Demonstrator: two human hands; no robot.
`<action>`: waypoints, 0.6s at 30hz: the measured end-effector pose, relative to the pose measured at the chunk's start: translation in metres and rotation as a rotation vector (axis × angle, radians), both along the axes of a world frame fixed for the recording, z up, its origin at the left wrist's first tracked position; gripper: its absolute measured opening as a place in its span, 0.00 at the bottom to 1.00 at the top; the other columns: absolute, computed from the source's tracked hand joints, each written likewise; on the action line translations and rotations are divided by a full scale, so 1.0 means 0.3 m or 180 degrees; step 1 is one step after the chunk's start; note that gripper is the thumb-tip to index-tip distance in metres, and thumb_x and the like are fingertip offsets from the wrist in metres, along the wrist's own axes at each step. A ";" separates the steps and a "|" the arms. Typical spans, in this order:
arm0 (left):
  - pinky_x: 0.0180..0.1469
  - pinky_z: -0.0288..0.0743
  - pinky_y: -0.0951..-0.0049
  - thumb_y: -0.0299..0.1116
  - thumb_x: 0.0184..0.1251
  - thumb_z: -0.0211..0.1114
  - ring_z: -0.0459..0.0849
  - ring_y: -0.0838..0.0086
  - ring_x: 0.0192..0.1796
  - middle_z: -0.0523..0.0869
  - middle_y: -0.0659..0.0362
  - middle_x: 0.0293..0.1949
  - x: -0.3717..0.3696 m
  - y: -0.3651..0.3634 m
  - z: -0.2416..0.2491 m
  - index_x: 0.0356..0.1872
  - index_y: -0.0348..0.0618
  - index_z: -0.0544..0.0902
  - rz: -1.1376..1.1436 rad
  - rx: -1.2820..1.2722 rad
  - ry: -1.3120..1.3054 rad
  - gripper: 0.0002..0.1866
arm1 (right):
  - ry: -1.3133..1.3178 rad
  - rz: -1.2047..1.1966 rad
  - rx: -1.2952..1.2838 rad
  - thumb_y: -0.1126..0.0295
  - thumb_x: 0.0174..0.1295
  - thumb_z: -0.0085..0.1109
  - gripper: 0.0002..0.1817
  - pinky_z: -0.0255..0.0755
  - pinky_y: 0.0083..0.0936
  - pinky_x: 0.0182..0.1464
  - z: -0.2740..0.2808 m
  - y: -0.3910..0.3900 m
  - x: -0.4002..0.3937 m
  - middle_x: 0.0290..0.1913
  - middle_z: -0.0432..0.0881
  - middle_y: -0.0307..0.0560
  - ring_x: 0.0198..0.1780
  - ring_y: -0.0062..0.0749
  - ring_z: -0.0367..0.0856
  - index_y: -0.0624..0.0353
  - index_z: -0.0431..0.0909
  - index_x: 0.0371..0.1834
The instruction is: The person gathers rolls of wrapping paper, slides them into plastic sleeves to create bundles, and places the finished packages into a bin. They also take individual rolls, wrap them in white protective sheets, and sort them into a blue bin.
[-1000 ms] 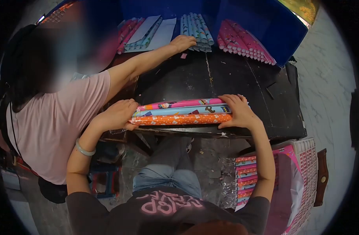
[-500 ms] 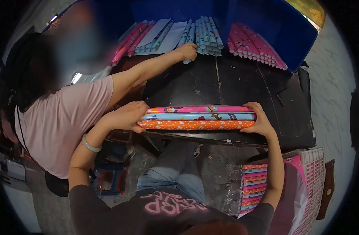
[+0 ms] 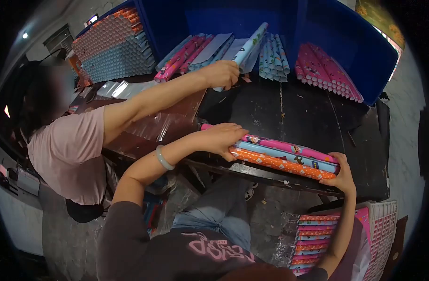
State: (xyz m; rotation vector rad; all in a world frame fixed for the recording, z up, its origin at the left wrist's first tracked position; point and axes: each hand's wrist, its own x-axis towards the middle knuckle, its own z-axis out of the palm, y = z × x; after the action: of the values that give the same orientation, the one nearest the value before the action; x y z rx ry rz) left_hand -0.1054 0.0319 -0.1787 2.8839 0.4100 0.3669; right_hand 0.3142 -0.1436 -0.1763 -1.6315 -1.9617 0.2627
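Side by side lie a pink, a light blue and an orange roll of patterned wrapping paper (image 3: 284,159), shiny as if in clear film. They rest along the near edge of the black table (image 3: 252,105), slanting down to the right. My left hand (image 3: 219,139) is closed over their left part, and a bit of pink sticks out beyond it. Around the right ends my right hand (image 3: 340,174) is wrapped, thumb on the near side. The left ends are mostly hidden by my left hand.
At left, a co-worker's hand (image 3: 223,75) holds up a light blue roll (image 3: 252,44). Behind are blue bins (image 3: 345,42) with pink rolls (image 3: 324,72) and blue rolls (image 3: 273,58). A large stack of rolls (image 3: 113,51) stands back left. Packed rolls (image 3: 315,241) sit by a white crate (image 3: 380,234) below right.
The view has shifted. The three rolls have gone from nearly level to slanting, right end lower, still between both my hands. The co-worker's hand has raised a light blue roll off the pile.
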 end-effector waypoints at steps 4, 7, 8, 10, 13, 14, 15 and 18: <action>0.58 0.68 0.63 0.42 0.40 0.76 0.74 0.52 0.55 0.76 0.41 0.48 0.096 0.005 0.007 0.63 0.24 0.63 -0.0030 -0.0173 0.0383 0.49 | 0.0127 -0.0121 0.0017 0.61 0.25 0.82 0.46 0.66 0.36 0.60 -0.016 -0.005 -0.022 0.53 0.73 0.50 0.57 0.44 0.70 0.61 0.72 0.55; 0.60 0.66 0.65 0.48 0.42 0.76 0.72 0.51 0.57 0.73 0.39 0.51 0.063 -0.003 0.073 0.66 0.22 0.57 -0.0124 -0.0266 0.0584 0.55 | 0.0059 0.0031 0.0019 0.63 0.25 0.81 0.46 0.68 0.36 0.57 -0.026 0.009 -0.005 0.53 0.73 0.51 0.55 0.43 0.73 0.62 0.71 0.55; 0.60 0.66 0.65 0.48 0.40 0.76 0.72 0.50 0.57 0.73 0.39 0.51 0.030 0.011 0.074 0.65 0.22 0.58 -0.0083 0.0180 0.0546 0.55 | 0.0094 0.0073 -0.0002 0.63 0.25 0.81 0.46 0.68 0.36 0.57 -0.027 0.015 -0.004 0.53 0.73 0.51 0.55 0.43 0.73 0.62 0.71 0.55; 0.61 0.66 0.64 0.45 0.37 0.76 0.72 0.51 0.59 0.74 0.41 0.52 -0.030 0.048 0.065 0.62 0.25 0.64 0.0058 0.0579 0.0682 0.51 | 0.0146 -0.0037 -0.0055 0.64 0.24 0.81 0.46 0.69 0.36 0.57 -0.029 0.011 0.005 0.53 0.73 0.51 0.54 0.43 0.73 0.62 0.71 0.55; 0.59 0.68 0.62 0.42 0.35 0.75 0.74 0.52 0.55 0.76 0.43 0.50 -0.068 0.052 0.034 0.57 0.28 0.68 0.0039 -0.0091 0.0583 0.45 | 0.0164 -0.0029 -0.0043 0.65 0.24 0.80 0.46 0.69 0.35 0.57 -0.024 0.021 -0.018 0.52 0.73 0.51 0.54 0.43 0.73 0.61 0.71 0.56; 0.58 0.68 0.61 0.41 0.36 0.75 0.74 0.52 0.55 0.77 0.44 0.50 -0.068 0.048 0.025 0.55 0.30 0.70 -0.0035 -0.0142 0.0355 0.41 | 0.0204 -0.0022 -0.0095 0.67 0.25 0.80 0.45 0.69 0.35 0.57 -0.014 0.027 -0.045 0.51 0.73 0.50 0.54 0.44 0.73 0.61 0.71 0.55; 0.58 0.68 0.61 0.41 0.36 0.75 0.74 0.52 0.55 0.77 0.44 0.50 -0.062 0.043 0.016 0.55 0.30 0.70 -0.0031 -0.0137 0.0351 0.41 | 0.0200 -0.0018 -0.0089 0.67 0.25 0.80 0.45 0.69 0.35 0.57 -0.012 0.034 -0.074 0.51 0.73 0.50 0.54 0.44 0.73 0.61 0.71 0.55; 0.58 0.69 0.61 0.41 0.36 0.76 0.75 0.51 0.54 0.78 0.44 0.48 -0.002 0.003 0.038 0.54 0.32 0.72 0.0078 -0.0461 0.0249 0.40 | 0.0031 0.0224 0.0528 0.70 0.26 0.80 0.42 0.69 0.36 0.56 0.011 0.053 -0.200 0.50 0.74 0.49 0.54 0.44 0.71 0.60 0.72 0.53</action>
State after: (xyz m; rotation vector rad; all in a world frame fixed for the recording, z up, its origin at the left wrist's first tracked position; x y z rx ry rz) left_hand -0.1060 0.0329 -0.1674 2.7606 0.4652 0.2192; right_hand 0.2542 -0.1276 -0.1731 -1.4554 -1.9801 0.1305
